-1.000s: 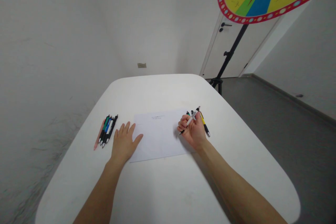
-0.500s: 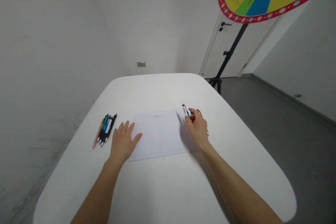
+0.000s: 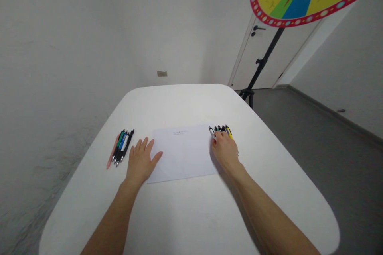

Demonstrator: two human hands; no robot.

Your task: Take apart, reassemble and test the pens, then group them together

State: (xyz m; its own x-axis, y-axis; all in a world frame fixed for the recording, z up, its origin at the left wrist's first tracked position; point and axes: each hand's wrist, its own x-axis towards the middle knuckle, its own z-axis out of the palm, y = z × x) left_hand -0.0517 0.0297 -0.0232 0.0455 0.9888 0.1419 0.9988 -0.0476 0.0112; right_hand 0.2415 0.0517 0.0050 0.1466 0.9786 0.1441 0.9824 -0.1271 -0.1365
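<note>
My left hand point(image 3: 140, 163) lies flat with its fingers spread, on the left edge of a white sheet of paper point(image 3: 182, 155) that bears small writing near its top. At the paper's right edge, my right hand point(image 3: 226, 151) is lowered over a row of pens, fingers curled on a white pen point(image 3: 212, 131). Beside that pen, black-topped pens point(image 3: 219, 128) and a yellow pen point(image 3: 229, 132) poke out past the knuckles. The hand hides their lower parts and my fingertips.
Left of my left hand lies a group of pens point(image 3: 122, 147), with a pink one point(image 3: 113, 152) outermost. All this rests on a white round-cornered table point(image 3: 185, 215). Beyond the table's right side stands a colourful wheel point(image 3: 299, 0) on a black tripod point(image 3: 260, 65), before a door point(image 3: 269, 55).
My right hand has come down with the pen, which was raised and slanted before and now lies beside the other pens. My left hand has stayed in place.
</note>
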